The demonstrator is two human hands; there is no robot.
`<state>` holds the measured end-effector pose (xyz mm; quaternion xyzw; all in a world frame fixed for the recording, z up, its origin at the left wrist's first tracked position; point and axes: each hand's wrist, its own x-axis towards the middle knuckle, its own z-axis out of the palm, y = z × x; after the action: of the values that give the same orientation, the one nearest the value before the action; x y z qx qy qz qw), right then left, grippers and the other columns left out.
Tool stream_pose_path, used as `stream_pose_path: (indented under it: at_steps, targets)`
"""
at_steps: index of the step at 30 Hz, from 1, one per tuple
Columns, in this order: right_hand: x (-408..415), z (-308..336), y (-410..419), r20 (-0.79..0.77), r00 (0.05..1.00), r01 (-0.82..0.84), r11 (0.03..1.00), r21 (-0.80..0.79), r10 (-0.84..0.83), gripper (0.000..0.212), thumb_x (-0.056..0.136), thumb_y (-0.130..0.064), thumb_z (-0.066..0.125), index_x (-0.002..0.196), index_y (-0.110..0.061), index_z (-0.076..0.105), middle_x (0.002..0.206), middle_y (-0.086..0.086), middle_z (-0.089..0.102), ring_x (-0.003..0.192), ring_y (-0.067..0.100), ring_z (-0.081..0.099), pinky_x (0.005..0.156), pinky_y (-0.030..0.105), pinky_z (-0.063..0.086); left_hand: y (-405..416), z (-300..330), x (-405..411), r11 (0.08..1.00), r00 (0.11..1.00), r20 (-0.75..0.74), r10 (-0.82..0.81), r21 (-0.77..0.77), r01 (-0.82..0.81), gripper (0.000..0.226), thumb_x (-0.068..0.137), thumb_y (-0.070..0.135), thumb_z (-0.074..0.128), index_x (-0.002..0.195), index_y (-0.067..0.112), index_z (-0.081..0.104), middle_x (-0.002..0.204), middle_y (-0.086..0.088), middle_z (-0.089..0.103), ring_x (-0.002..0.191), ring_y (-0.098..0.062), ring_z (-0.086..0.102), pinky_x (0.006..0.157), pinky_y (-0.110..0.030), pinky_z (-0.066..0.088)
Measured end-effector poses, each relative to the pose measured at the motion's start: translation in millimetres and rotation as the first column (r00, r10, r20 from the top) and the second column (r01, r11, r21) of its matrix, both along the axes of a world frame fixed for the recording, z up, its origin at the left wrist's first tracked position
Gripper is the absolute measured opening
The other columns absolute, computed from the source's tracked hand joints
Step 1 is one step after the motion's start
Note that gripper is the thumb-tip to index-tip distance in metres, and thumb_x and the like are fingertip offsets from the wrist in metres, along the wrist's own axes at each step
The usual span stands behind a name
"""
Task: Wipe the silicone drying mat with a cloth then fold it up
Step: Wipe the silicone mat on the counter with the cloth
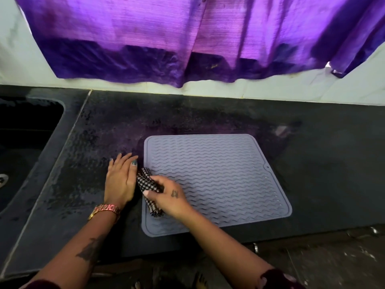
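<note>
Bare toes (201, 281) show at bottom edge on the floor, dark sleeves at both lower corners. Both forearms reach up from the bottom, left one tattooed, gold watch (104, 211) on left wrist. Left hand (120, 180) lies flat on the dark surface (325, 184), fingers straight and spread, palm down, just beside the left edge of the mat; holds nothing. Right hand (168, 197) grips a bunched black-and-white checked cloth (148, 188), fingers curled round it, pressing it on the mat's left side; small tattoo on back of hand. Hands close together, the cloth between them, touching or nearly touching the left hand, cannot tell which. Grey silicone drying mat (218, 180) lies flat and unfolded on the surface, wavy ridges up, right of centre, near the front edge. Dark sink (25, 142) at far left, well apart from the mat. Purple curtain (187, 38) hangs over the white wall behind the surface.
</note>
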<state>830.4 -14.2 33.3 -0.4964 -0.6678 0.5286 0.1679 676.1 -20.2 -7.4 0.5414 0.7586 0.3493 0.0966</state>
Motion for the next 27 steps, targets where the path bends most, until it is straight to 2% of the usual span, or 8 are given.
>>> stream_pose_path:
  at_steps: [3,7,9,11,13,17,22,27]
  targets:
    - [41,2,2,-0.347,0.910,0.094,0.930,-0.357,-0.225,0.031,0.084,-0.004,0.063,0.113,-0.012,0.063,0.101,0.005,0.068,0.083,0.012,0.066,0.075,0.023,0.054,1,-2,0,0.999,0.999,-0.043,-0.011,-0.047,0.009,0.056,0.090,0.038,0.028,0.127,0.007,0.057,0.139,-0.014,0.049,0.138,-0.031,0.031,0.118,-0.044,0.010]
    - [128,9,11,-0.395,0.802,0.339,0.887,-0.315,-0.447,0.034,0.082,0.003,0.061,0.112,-0.014,0.063,0.090,-0.003,0.073,0.076,0.006,0.068,0.065,0.018,0.054,2,-5,0,0.993,0.988,-0.149,-0.027,-0.122,0.009,0.062,0.086,0.045,0.032,0.131,0.008,0.053,0.142,-0.014,0.047,0.139,-0.032,0.029,0.119,-0.042,0.009]
    - [176,15,17,-0.301,0.827,0.469,0.878,-0.097,-0.475,0.035,0.082,0.001,0.063,0.104,-0.026,0.064,0.097,-0.002,0.071,0.079,0.007,0.067,0.062,0.015,0.053,2,-6,0,0.989,0.983,-0.178,-0.033,-0.145,0.006,0.064,0.085,0.047,0.032,0.133,0.009,0.052,0.143,-0.014,0.045,0.140,-0.031,0.028,0.119,-0.042,0.009]
    - [221,19,26,-0.065,0.826,0.555,0.786,0.272,-0.560,0.035,0.081,-0.002,0.066,0.107,-0.025,0.063,0.104,0.003,0.068,0.084,0.011,0.063,0.064,0.011,0.050,1,-7,0,0.987,0.978,-0.204,-0.040,-0.160,0.007,0.065,0.085,0.048,0.032,0.134,0.009,0.051,0.144,-0.013,0.044,0.140,-0.031,0.027,0.119,-0.042,0.008]
    - [257,18,32,0.193,0.740,0.459,0.694,0.555,-0.644,0.038,0.080,-0.005,0.068,0.115,-0.017,0.063,0.108,0.009,0.068,0.092,0.020,0.061,0.073,0.018,0.046,0,-6,1,0.987,0.975,-0.219,-0.049,-0.159,0.014,0.064,0.085,0.047,0.032,0.133,0.010,0.052,0.144,-0.013,0.044,0.140,-0.031,0.027,0.119,-0.042,0.008]
    - [275,4,25,0.474,0.607,0.305,0.738,0.602,-0.638,0.041,0.083,-0.006,0.062,0.123,-0.010,0.057,0.117,0.018,0.062,0.101,0.039,0.055,0.086,0.041,0.045,-1,-4,3,0.986,0.972,-0.222,-0.074,-0.164,0.037,0.061,0.085,0.045,0.032,0.131,0.011,0.055,0.143,-0.013,0.045,0.140,-0.032,0.027,0.119,-0.041,0.007]
    - [255,-3,11,0.506,0.598,0.221,0.734,0.642,-0.622,0.041,0.082,-0.010,0.063,0.122,-0.014,0.057,0.118,0.014,0.059,0.096,0.036,0.053,0.079,0.039,0.044,-2,-3,4,0.988,0.976,-0.203,-0.076,-0.148,0.046,0.057,0.085,0.041,0.034,0.127,0.012,0.058,0.141,-0.013,0.048,0.140,-0.032,0.028,0.119,-0.042,0.008]
    - [214,2,-6,0.468,0.674,0.204,0.753,0.625,-0.571,0.039,0.083,-0.017,0.063,0.121,-0.013,0.056,0.116,0.010,0.059,0.103,0.030,0.055,0.081,0.036,0.045,-2,-3,4,0.986,0.976,-0.202,-0.086,-0.157,0.054,0.056,0.086,0.040,0.034,0.128,0.012,0.058,0.141,-0.013,0.047,0.140,-0.033,0.028,0.119,-0.043,0.008]
